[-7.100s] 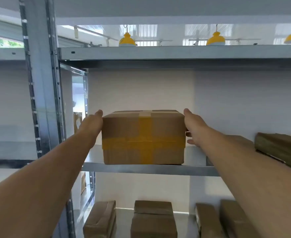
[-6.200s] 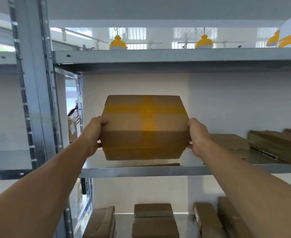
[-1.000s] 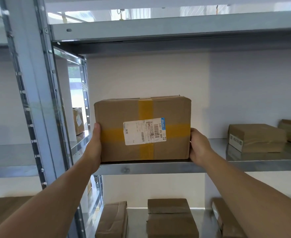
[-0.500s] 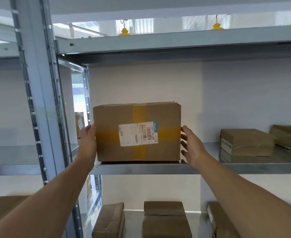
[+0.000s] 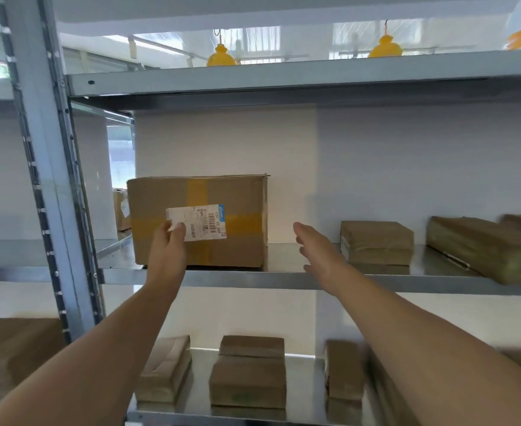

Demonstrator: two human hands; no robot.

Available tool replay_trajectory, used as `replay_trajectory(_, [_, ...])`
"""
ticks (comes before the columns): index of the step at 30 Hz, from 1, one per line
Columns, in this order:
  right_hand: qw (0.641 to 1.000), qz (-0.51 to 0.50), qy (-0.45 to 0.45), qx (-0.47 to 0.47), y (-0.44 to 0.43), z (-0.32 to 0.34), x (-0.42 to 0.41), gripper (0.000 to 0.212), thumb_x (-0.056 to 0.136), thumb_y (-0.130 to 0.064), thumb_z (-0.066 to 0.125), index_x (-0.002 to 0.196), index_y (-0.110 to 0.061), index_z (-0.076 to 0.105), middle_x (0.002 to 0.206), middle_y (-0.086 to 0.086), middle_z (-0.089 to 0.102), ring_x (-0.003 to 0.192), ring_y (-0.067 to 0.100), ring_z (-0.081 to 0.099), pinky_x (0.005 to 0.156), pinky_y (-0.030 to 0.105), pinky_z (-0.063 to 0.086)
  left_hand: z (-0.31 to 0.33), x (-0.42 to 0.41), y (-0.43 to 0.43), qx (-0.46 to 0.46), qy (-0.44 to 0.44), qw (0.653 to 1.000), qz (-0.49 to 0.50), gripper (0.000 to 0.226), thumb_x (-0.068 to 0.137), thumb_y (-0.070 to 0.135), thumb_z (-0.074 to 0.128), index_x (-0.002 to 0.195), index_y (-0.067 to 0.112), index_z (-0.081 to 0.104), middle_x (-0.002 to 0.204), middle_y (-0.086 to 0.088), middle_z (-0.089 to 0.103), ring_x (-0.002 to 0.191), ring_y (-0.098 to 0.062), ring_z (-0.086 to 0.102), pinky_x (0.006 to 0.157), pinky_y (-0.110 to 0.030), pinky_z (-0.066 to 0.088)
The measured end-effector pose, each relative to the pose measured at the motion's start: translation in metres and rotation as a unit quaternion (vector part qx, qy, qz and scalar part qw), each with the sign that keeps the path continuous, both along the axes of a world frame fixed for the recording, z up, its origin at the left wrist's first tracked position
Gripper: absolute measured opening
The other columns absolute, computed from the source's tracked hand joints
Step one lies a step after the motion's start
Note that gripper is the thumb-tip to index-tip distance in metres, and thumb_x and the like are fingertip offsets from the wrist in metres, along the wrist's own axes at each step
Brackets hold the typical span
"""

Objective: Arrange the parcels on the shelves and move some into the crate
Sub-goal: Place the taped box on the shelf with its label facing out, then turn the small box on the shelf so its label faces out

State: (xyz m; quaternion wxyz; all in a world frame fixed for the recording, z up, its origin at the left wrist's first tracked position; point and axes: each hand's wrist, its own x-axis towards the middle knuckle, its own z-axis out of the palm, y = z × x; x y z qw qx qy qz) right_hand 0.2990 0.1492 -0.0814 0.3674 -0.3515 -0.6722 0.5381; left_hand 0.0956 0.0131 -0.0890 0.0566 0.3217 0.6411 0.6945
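Risk list, largest item first. Middle shelf [image 5: 284,279]: bare smooth metal, so the box [image 5: 231,241] could be slid by any sideways push. Its front face is set close to the shelf lip, so a pull toward the viewer could tip it off onto the lower parcels [image 5: 247,373]. Box itself: nothing is gripped round it, so it is kept in place by its own weight only. Small parcel [image 5: 376,241]: it is near the right hand [image 5: 317,250] and could be knocked if that hand is swung outward. Label [image 5: 204,221]: the lower-left corner is covered by the left hand [image 5: 168,244]. If that corner is loose and gets pulled, the label could be torn or peeled.

Fingers: the right ones are held straight and loosely spread, nothing is held, and they are clear of the box side. The left fingers [image 5: 176,227] are laid on the label corner; whether it is pinched or only pressed cannot be told.

Box look: brown cardboard carton, set upright and square at the left end of the middle shelf, just beside the upright post [image 5: 47,179]. It is crossed by yellow tape, one vertical band and one horizontal. A white barcode label is stuck over the crossing, slightly tilted. The top right corner looks a bit frayed. No crate is seen.
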Motion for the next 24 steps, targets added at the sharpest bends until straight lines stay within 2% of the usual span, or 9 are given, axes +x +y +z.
replay_trajectory(3, [1.0,0.006,-0.023,0.02,-0.002,0.0,0.03,0.051,0.106,-0.049,0.039,0.153,-0.03,0.04,0.157,-0.006,0.041,0.142,0.019,0.039,0.114,0.042,0.037,-0.004,0.042,0.011,-0.061,0.073,0.995,-0.006,0.047,0.106,0.043,0.034,0.15,0.026,0.033,0.153,-0.001,0.04,0.14,-0.028,0.035,0.111,-0.046,0.035])
replay_trajectory(5, [0.996,-0.005,-0.052,0.069,0.001,-0.001,0.053,0.05,0.104,-0.049,0.043,0.151,-0.031,0.044,0.156,-0.006,0.043,0.141,0.019,0.041,0.117,0.042,0.036,-0.006,0.067,0.021,-0.082,0.114,0.99,-0.029,0.049,0.105,0.045,0.037,0.151,0.027,0.033,0.161,0.0,0.028,0.147,-0.028,0.026,0.113,-0.047,0.032])
replay_trajectory(7, [0.986,-0.014,-0.104,0.133,0.006,-0.004,0.075,0.052,0.103,-0.048,0.046,0.152,-0.031,0.043,0.158,-0.004,0.042,0.142,0.02,0.041,0.117,0.038,0.034,-0.007,0.089,0.034,-0.114,0.154,0.981,-0.043,0.051,0.104,0.044,0.042,0.151,0.025,0.034,0.159,-0.004,0.031,0.145,-0.029,0.029,0.114,-0.047,0.03])
replay_trajectory(10, [0.95,-0.022,-0.207,0.231,0.016,-0.008,0.109,0.058,0.104,-0.048,0.047,0.156,-0.026,0.037,0.159,0.001,0.042,0.143,0.023,0.04,0.112,0.033,0.033,-0.01,0.118,0.057,-0.178,0.237,0.954,-0.043,0.053,0.102,0.045,0.042,0.15,0.026,0.034,0.15,-0.008,0.043,0.137,-0.03,0.038,0.111,-0.05,0.034])
replay_trajectory(13, [0.918,-0.041,-0.275,0.282,0.024,-0.011,0.137,0.061,0.103,-0.052,0.046,0.158,-0.027,0.033,0.158,-0.001,0.043,0.143,0.023,0.039,0.109,0.035,0.036,-0.013,0.142,0.078,-0.199,0.282,0.936,-0.072,0.054,0.1,0.05,0.041,0.151,0.034,0.032,0.154,-0.005,0.039,0.14,-0.029,0.036,0.114,-0.053,0.032])
replay_trajectory(16, [0.888,-0.079,-0.334,0.304,0.033,-0.014,0.157,0.06,0.103,-0.052,0.043,0.158,-0.031,0.031,0.163,-0.003,0.035,0.147,0.026,0.034,0.112,0.043,0.038,-0.018,0.17,0.098,-0.215,0.365,0.901,-0.093,0.05,0.102,0.046,0.041,0.151,0.035,0.035,0.161,0.0,0.029,0.149,-0.024,0.021,0.12,-0.046,0.019])
replay_trajectory(18, [0.884,-0.096,-0.344,0.301,0.039,-0.014,0.164,0.06,0.103,-0.05,0.043,0.158,-0.031,0.032,0.164,-0.001,0.033,0.147,0.027,0.034,0.114,0.046,0.037,-0.02,0.186,0.11,-0.211,0.409,0.883,-0.097,0.049,0.103,0.046,0.039,0.151,0.035,0.036,0.163,0.002,0.026,0.151,-0.021,0.017,0.12,-0.045,0.017])
replay_trajectory(24, [0.895,-0.147,-0.325,0.268,0.062,-0.014,0.178,0.054,0.101,-0.046,0.045,0.152,-0.026,0.042,0.156,0.006,0.039,0.141,0.031,0.039,0.113,0.049,0.039,-0.022,0.204,0.153,-0.197,0.403,0.887,-0.112,0.05,0.103,0.045,0.039,0.151,0.028,0.039,0.161,0.0,0.03,0.148,-0.023,0.023,0.119,-0.042,0.02])
